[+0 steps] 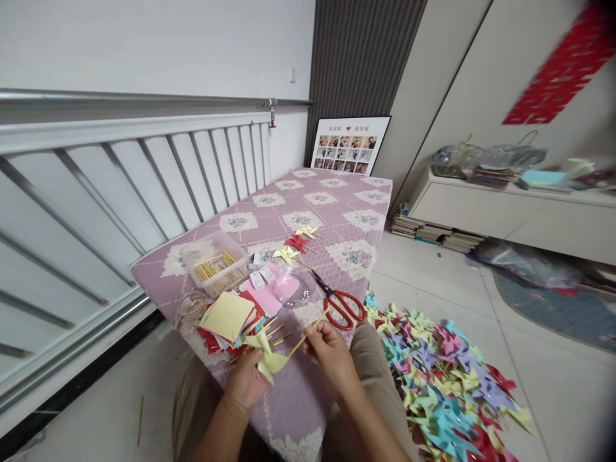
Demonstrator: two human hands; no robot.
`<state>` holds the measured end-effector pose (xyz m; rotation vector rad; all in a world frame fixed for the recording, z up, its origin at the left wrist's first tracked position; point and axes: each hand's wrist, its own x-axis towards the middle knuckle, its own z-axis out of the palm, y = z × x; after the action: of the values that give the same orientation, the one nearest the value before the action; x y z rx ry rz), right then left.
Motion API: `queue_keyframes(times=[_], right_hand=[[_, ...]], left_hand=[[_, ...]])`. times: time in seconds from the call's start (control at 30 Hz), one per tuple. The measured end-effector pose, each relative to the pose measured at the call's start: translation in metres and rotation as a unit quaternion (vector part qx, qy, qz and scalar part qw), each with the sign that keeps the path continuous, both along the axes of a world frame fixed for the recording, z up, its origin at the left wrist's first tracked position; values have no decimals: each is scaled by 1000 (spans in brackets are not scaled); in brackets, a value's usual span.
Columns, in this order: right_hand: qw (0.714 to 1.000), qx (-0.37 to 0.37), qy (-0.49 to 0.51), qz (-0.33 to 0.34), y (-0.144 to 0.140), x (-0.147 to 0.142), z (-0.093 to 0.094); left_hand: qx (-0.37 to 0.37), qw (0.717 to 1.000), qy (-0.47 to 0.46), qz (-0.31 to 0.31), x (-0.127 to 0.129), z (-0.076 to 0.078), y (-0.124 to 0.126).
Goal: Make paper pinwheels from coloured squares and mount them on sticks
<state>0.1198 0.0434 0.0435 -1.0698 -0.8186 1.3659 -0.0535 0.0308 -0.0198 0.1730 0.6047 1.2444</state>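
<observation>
Between the fingers of my left hand (246, 378) is a pale yellow paper pinwheel (273, 363), its blades folded in. My right hand (327, 350) pinches a thin wooden stick (299, 343) whose lower end meets the pinwheel; whether the two are joined I cannot tell. Just beyond my left hand lies a stack of coloured paper squares (226, 317), yellow on top, with several loose sticks (279, 337) beside it. Red-handled scissors (339, 305) rest past my right hand. A clear round dish (294, 289) with small shiny pieces sits left of the scissors.
A clear plastic box (216, 263) of sticks stands at the table's left. Three finished pinwheels (297, 242) lie farther back on the floral tablecloth (356, 256). Many colourful pinwheels (447, 378) are heaped on the right. A white radiator (144, 179) borders the table's left side.
</observation>
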Motion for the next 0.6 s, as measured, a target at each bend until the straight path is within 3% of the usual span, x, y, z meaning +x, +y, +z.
queue_keyframes(times=[0.1,0.6], right_hand=[[999,-16,31,-6,0,1,0],[984,-70,158,-44,3,8,7]], left_hand=[[-22,999,-12,31,-1,0,0],[-5,1000,-10,12,-3,2,2]])
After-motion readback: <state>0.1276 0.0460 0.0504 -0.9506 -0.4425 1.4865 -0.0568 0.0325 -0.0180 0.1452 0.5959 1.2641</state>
